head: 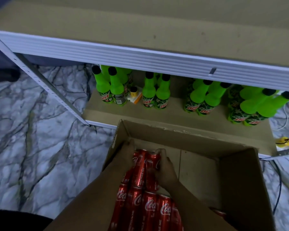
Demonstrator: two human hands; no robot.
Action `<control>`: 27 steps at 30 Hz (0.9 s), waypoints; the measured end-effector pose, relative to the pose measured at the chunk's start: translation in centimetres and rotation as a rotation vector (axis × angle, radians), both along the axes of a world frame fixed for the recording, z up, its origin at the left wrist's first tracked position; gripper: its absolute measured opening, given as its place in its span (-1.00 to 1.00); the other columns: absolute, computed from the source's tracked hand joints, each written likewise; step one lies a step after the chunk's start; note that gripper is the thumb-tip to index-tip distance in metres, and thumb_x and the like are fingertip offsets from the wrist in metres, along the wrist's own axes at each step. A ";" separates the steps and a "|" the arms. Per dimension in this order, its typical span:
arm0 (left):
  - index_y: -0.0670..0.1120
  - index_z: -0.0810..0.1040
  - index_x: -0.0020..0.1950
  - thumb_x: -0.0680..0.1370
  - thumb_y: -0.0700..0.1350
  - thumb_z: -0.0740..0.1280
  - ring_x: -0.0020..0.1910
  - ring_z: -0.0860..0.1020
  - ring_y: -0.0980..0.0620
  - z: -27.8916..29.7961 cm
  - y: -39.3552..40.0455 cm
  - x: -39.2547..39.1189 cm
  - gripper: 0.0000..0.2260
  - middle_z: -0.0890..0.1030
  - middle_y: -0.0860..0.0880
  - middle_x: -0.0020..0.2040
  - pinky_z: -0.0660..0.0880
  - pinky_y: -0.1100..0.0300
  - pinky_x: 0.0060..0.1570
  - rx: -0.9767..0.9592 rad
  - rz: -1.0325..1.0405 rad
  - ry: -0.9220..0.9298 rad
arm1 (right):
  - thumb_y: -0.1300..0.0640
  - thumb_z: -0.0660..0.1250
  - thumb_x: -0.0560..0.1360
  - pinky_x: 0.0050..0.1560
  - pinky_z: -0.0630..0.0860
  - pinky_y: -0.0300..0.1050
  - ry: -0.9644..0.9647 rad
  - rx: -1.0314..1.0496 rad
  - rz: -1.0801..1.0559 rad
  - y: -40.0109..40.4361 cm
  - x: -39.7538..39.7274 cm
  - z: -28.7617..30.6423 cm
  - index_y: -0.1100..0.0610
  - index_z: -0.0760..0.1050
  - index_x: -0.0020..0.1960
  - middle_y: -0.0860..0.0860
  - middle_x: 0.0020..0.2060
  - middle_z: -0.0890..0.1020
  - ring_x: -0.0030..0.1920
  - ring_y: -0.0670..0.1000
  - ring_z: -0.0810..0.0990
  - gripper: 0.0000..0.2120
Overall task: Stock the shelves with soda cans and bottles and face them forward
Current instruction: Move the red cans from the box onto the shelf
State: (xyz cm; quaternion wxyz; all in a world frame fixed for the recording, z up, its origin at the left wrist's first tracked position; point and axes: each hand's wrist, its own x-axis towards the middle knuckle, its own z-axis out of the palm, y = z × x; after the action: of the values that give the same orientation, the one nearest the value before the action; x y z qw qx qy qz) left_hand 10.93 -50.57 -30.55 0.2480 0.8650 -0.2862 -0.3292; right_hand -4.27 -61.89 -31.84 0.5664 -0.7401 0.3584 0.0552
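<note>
Red cans [141,172], green black-capped bottles [162,93], grey-veined marble floor [32,139].

a: both hands are down in the cardboard box [198,130], on the far row of red soda cans [141,170]. the left hand [126,155] cups the left side of the row, the right hand [164,164] wraps around the rightmost can.

b: and nearer the camera?

a: another row of cans [150,209] lies on its side, logos up.

b: the shelves?

a: green bottles [148,92] with black caps stand in groups on the lower shelf [173,112]. a small yellow thing [133,93] sits between two groups, possibly a little bottle, it's too blurred to tell. the upper shelf [140,25] shows bare board. marbled floor [32,139] lies left.
</note>
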 end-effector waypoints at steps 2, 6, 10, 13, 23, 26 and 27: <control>-0.15 0.46 0.44 0.59 -0.16 0.41 0.36 0.49 -0.08 0.9 0.5 -0.6 -0.58 0.52 -0.14 0.37 0.40 -0.03 0.41 0.007 -0.029 -0.051 | 0.30 0.49 0.41 0.10 0.64 0.06 -0.042 0.006 -0.012 0.0 -0.1 0.7 -0.22 0.31 0.22 -0.05 0.15 0.58 0.15 -0.06 0.60 -0.38; -0.04 0.59 0.26 0.52 -0.20 0.44 0.20 0.55 0.08 5.5 1.3 -1.2 -0.69 0.59 0.06 0.20 0.47 0.19 0.24 -0.024 0.068 -0.144 | 0.20 0.51 0.43 0.21 0.56 -0.03 -0.118 -0.014 0.022 -0.2 -0.3 4.4 -0.24 0.33 0.36 -0.06 0.23 0.51 0.24 -0.07 0.53 -0.34; 0.00 0.59 0.27 0.42 -0.30 0.51 0.11 0.49 0.21 12.5 1.4 -1.3 -0.54 0.52 0.18 0.15 0.37 0.38 0.11 -0.097 0.118 -0.086 | 0.21 0.50 0.42 0.29 0.52 0.00 -0.187 -0.009 0.059 -0.6 -0.4 11.0 -0.23 0.37 0.37 -0.12 0.28 0.49 0.27 -0.15 0.49 -0.35; -0.05 0.60 0.33 0.31 -0.26 0.61 0.22 0.54 0.04 18.8 1.6 -1.0 -0.40 0.57 0.02 0.25 0.40 0.25 0.20 -0.167 0.137 -0.099 | 0.26 0.51 0.41 0.29 0.51 -0.03 -0.243 0.006 0.053 -0.8 -0.3 17.8 -0.14 0.41 0.38 -0.20 0.26 0.54 0.27 -0.19 0.51 -0.36; -0.03 0.65 0.26 0.27 -0.11 0.70 0.11 0.59 0.21 47.8 2.7 0.1 -0.42 0.56 0.02 0.15 0.56 0.27 0.13 -0.492 0.214 -0.169 | 0.35 0.51 0.41 0.27 0.55 0.03 -0.413 0.064 0.080 -2.2 1.3 48.7 -0.03 0.43 0.38 -0.11 0.30 0.56 0.30 -0.04 0.56 -0.36; 0.06 0.66 0.23 0.27 -0.09 0.70 0.13 0.58 0.24 57.5 2.9 0.4 -0.45 0.57 0.05 0.13 0.53 0.34 0.16 -0.596 0.222 -0.250 | 0.38 0.53 0.38 0.20 0.58 -0.07 -0.485 0.070 0.097 -2.7 1.9 58.7 0.00 0.45 0.37 -0.14 0.26 0.59 0.25 -0.03 0.60 -0.36; 0.09 0.66 0.21 0.27 -0.07 0.70 0.14 0.60 0.21 60.5 3.1 0.5 -0.46 0.58 0.06 0.13 0.54 0.33 0.15 -0.635 0.232 -0.261 | 0.40 0.53 0.38 0.18 0.58 -0.12 -0.501 0.076 0.107 -2.8 2.0 61.8 -0.01 0.45 0.36 -0.17 0.25 0.60 0.23 -0.04 0.61 -0.35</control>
State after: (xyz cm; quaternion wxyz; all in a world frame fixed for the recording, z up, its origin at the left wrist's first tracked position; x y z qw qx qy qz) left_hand 11.41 -47.49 29.90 0.5013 0.8063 -0.3035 -0.0803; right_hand -2.26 -64.74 29.98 0.6612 -0.7267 0.1651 -0.0865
